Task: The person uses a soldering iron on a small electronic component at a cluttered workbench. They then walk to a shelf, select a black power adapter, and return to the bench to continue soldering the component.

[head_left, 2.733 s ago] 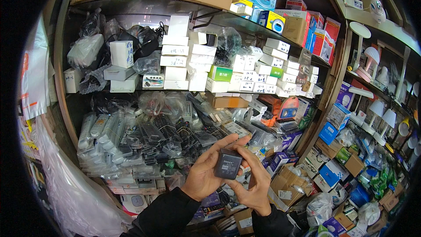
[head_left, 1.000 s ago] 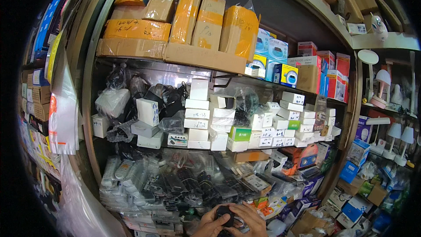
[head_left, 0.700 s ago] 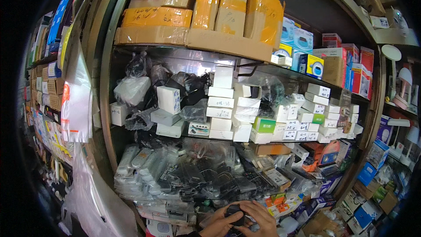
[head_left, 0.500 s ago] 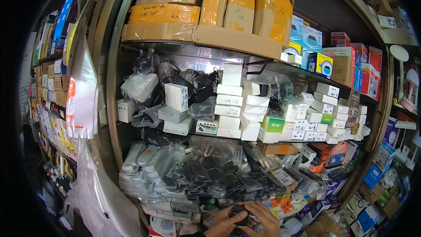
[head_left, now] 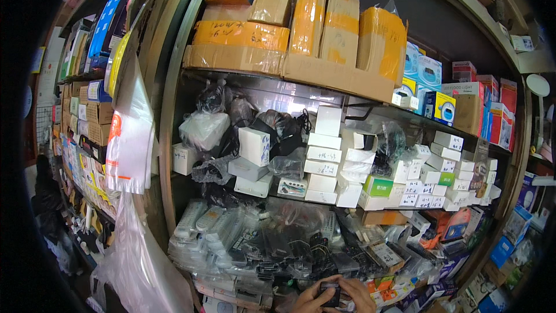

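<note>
Small black device (head_left: 331, 294), boxy and dark, sits at the very bottom edge of the view, pinched between both hands: the left hand (head_left: 306, 300) cups it from the left and the right hand (head_left: 358, 295) closes over it from the right, fingers (head_left: 346, 285) of both curled round its sides, so both are grasping it rather than hanging loose. Only the upper parts of the hands show, so which face of the device is turned up is hard to say. The step in hand looks like checking or working the device held close to the body, while the head is lifted toward the shelves; by my reading, any next move calls for a steady two-handed hold, since the hands are nearly out of sight. Just beyond the hands lies a heaped lower shelf of bagged remote controls (head_left: 231, 229) and black cables, crowded to its front edge with little free room. Above it, white boxes (head_left: 324, 162) are stacked beside dark plastic bags. Highest up, taped cardboard cartons (head_left: 307, 29) overhang the top shelf. A clear plastic bag (head_left: 130, 139) hangs at the left upright, narrowing that side.
</note>
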Motion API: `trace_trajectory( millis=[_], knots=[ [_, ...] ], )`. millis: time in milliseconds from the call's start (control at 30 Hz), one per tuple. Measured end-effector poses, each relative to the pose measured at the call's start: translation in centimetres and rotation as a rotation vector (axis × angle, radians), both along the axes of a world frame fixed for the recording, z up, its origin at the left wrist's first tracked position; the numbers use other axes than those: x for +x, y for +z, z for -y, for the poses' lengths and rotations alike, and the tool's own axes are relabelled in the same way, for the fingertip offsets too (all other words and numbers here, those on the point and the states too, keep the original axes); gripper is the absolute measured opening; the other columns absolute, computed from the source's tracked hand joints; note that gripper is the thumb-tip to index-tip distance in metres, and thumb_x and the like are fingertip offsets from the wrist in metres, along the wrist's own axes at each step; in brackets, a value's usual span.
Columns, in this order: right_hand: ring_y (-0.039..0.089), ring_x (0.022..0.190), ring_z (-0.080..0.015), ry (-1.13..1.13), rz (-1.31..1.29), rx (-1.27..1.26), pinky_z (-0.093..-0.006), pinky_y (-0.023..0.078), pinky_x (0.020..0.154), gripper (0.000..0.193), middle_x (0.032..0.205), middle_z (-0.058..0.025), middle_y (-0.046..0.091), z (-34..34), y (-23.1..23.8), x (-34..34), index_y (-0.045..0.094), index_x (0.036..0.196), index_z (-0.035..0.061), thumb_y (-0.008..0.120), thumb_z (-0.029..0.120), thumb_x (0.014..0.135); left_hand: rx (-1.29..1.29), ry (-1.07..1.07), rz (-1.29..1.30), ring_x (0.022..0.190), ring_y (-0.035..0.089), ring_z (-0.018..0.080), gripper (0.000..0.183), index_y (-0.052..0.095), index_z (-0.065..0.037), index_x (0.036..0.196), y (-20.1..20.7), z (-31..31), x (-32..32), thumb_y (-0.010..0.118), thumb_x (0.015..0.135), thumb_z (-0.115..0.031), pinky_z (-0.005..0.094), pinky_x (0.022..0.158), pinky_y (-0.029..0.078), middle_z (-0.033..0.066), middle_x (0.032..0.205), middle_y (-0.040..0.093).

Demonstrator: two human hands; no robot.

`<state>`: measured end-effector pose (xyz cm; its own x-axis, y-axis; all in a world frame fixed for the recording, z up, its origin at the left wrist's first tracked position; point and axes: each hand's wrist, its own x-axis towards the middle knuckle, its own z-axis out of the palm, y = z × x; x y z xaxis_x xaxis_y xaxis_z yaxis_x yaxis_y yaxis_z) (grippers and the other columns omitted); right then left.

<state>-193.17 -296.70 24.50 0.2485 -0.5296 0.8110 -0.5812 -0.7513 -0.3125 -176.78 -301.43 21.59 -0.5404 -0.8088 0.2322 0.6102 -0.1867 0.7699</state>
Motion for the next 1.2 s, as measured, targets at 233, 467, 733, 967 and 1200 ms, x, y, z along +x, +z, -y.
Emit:
trace_trajectory(
  millis=[233,467,733,967,1200],
  knots=[
    [0.052,0.143,-0.0385,-0.098,0.059,0.124,-0.0533,0.052,0.118,0.068,0.161,-0.0157,0.047,0.3,-1.1,-0.7,0.043,0.162,0.0121,0.075,0.022,0.103,-0.041,0.11,-0.122,0.128,0.064,0.0272,0.058,0.04,-0.01,0.162,0.8,0.7,1.0,0.056,0.113,-0.036,0.0467,0.107,0.059,0.0129,0.14,0.061],
    [0.055,0.142,-0.0311,0.563,0.402,1.089,-0.0522,0.055,0.111,0.077,0.156,-0.0135,0.053,0.7,-4.1,0.3,0.031,0.168,0.0144,0.071,0.033,0.106,-0.177,0.1,-0.269,0.13,0.063,0.0327,0.065,0.036,-0.007,0.164,2.4,0.7,3.2,0.062,0.111,-0.035,0.0499,0.109,0.057,0.0181,0.144,0.06],
    [0.07,0.116,-0.0232,0.286,0.16,1.09,-0.0409,0.062,0.093,0.061,0.147,-0.0121,0.06,0.1,-3.7,-0.1,0.052,0.157,0.0096,0.075,0.027,0.104,-0.171,-0.034,-0.312,0.124,0.067,0.032,0.067,0.038,-0.005,0.163,2.4,0.9,5.2,0.06,0.111,-0.042,0.0462,0.104,0.058,0.0206,0.141,0.063],
    [0.064,0.071,-0.0094,0.221,0.604,0.962,-0.0283,0.05,0.064,0.022,0.082,-0.0012,0.07,-0.1,-1.7,-1.5,0.073,0.107,0.006,0.076,0.027,0.104,-0.235,-0.059,0.117,0.138,0.057,0.0297,0.059,0.044,-0.013,0.16,1.4,1.0,5.9,0.058,0.112,-0.043,0.047,0.114,0.051,0.0123,0.149,0.058],
    [0.053,0.065,-0.008,-0.156,0.722,0.534,-0.0286,0.04,0.061,0.026,0.072,0.003,0.058,1.5,-3.8,1.6,0.069,0.094,0.0054,0.075,0.028,0.105,-0.394,0.132,0.199,0.144,0.05,0.0308,0.062,0.031,-0.019,0.166,-0.5,-0.6,1.7,0.058,0.113,-0.038,0.0497,0.112,0.051,0.0104,0.16,0.044]
  ],
)
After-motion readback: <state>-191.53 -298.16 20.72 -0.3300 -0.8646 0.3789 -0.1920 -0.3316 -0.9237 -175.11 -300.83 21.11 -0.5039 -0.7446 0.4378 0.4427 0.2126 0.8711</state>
